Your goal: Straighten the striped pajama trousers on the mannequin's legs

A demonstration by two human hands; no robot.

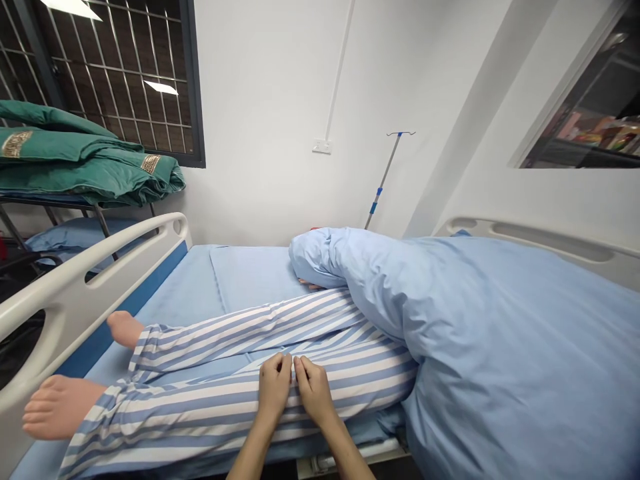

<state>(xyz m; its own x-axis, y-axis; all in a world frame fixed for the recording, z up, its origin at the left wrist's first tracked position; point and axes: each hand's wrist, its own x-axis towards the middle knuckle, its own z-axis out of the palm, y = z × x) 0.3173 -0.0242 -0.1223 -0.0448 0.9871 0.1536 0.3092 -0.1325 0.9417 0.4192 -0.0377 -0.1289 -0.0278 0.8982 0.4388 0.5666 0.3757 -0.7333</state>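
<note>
Striped trousers (200, 417) are pinched by the closed fingers of the left hand (273, 390) and right hand (313, 391).

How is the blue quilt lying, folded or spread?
Folded aside: the blue quilt lies bunched to one side, leaving the striped trouser legs uncovered.

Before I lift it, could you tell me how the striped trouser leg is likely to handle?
The striped trouser leg looks floppy, creasing under the left hand and right hand. The limb inside is probably heavy: the bare foot looks solid.
</note>
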